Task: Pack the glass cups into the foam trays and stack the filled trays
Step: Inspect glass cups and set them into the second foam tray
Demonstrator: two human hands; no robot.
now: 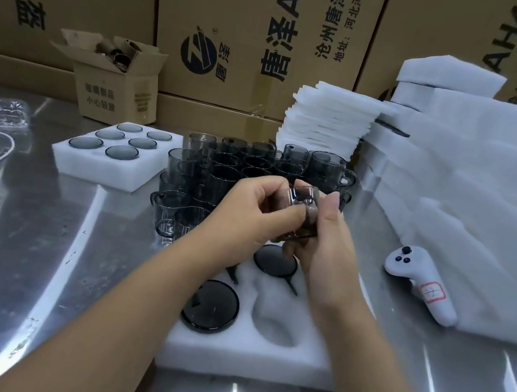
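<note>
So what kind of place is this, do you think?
Probably a packing bench in a warehouse or factory: printed shipping cartons behind a steel table, stacks of white foam sheets, and a cluster of glass cups.

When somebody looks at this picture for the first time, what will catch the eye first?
Probably the two hands in the middle: the left hand and right hand together hold one smoky glass cup above a partly filled foam tray. Behind them stands a dense cluster of dark cups, and a tall pile of white foam fills the right side.
</note>
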